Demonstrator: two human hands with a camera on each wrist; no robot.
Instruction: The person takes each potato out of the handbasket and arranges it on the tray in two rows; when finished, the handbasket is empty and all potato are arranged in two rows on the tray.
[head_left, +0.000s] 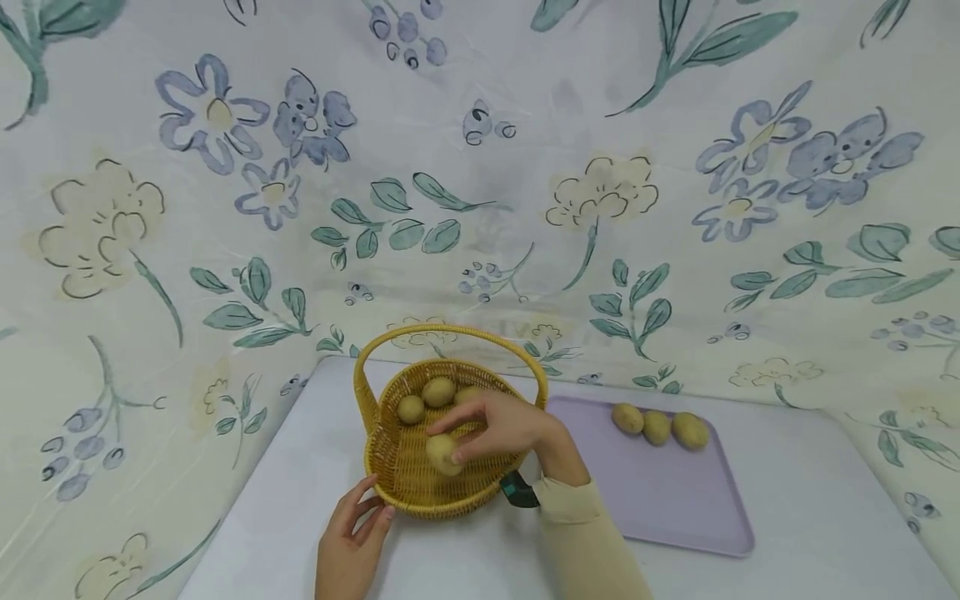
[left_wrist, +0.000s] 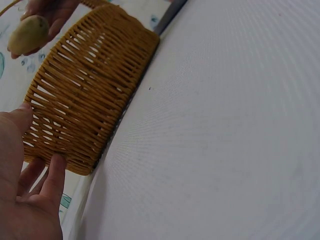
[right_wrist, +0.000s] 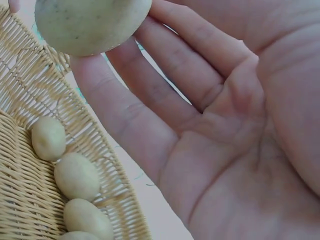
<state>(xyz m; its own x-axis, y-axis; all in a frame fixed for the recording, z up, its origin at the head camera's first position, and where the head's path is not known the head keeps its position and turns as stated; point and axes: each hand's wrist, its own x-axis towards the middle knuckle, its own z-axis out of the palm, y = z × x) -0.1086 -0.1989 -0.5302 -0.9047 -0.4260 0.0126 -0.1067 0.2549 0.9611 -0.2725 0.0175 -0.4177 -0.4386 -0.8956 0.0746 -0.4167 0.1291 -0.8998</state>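
Potato [head_left: 443, 454] number one sits pinched in your right hand [head_left: 504, 429] fingertips just above the wicker basket [head_left: 408, 487], its long axis running roughly upright in the head view. Largest around you, the floral cloth [head_left: 225, 208] backs the white table [head_left: 787, 483]; the lilac tray [head_left: 660, 500] carries three potatoes [head_left: 657, 427], and the basket's arched handle [head_left: 450, 333] spans overhead. Your left hand [head_left: 351, 542] rests flat-fingered against the basket's near rim, gripping nothing.

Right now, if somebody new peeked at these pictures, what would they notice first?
First, the yellow wicker basket in the middle of the table, with the right hand holding a potato at its fingertips over it. The left hand touches the basket's near wall with straight fingers. More potatoes lie in the basket, and three potatoes sit in a row on the purple tray to the right.
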